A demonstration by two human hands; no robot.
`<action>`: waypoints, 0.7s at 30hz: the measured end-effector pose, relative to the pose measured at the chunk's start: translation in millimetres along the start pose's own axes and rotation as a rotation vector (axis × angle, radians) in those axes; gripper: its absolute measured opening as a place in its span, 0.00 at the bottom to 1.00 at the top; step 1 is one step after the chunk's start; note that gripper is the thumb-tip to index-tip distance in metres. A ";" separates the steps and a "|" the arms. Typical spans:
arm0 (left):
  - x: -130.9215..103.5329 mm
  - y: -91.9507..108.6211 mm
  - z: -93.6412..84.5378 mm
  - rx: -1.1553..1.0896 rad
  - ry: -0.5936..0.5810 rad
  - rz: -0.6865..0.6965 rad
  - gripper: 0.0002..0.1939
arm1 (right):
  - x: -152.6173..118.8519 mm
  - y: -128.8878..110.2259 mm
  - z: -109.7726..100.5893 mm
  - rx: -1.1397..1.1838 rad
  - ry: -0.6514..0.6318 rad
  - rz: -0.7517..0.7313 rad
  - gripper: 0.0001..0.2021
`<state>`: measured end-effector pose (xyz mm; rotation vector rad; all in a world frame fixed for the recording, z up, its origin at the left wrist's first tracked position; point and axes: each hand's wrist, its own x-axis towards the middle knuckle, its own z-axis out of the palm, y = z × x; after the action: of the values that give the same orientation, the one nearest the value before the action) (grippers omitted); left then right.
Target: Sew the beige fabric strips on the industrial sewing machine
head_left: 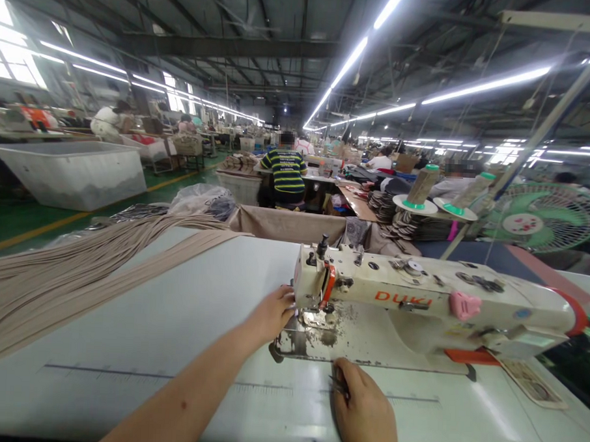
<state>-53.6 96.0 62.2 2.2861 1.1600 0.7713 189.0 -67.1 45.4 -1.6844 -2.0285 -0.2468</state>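
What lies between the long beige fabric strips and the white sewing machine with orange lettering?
In the head view, a bare stretch of pale tabletop, then the left hand beside the machine.

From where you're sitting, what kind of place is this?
It looks like a sewing factory. There's an industrial sewing machine in front, two thread cones above it, and long strips of beige fabric piled on the left side of the table.
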 end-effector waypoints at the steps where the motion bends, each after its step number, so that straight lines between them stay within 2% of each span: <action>1: 5.6 -2.6 0.6 -0.004 -0.009 0.005 0.18 | 0.4 -0.6 -1.3 0.000 -0.007 0.007 0.19; 5: 20.5 -9.8 5.1 -0.005 -0.046 0.015 0.15 | 1.7 -1.7 -2.2 0.006 -0.033 0.036 0.19; 12: 29.8 -11.7 4.0 0.031 -0.070 0.099 0.19 | 1.6 -2.2 -3.9 0.031 -0.075 0.074 0.18; 17: 28.4 -12.2 -6.1 0.068 -0.087 0.132 0.17 | 2.0 -2.6 -4.9 0.027 -0.033 0.049 0.18; 21: 21.4 -11.9 -12.6 0.077 -0.087 0.125 0.10 | 2.2 -2.5 -4.6 0.018 -0.018 0.045 0.19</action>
<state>-58.3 122.0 70.0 2.4494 1.0317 0.6754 187.4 -67.7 50.9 -1.7250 -1.9968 -0.1982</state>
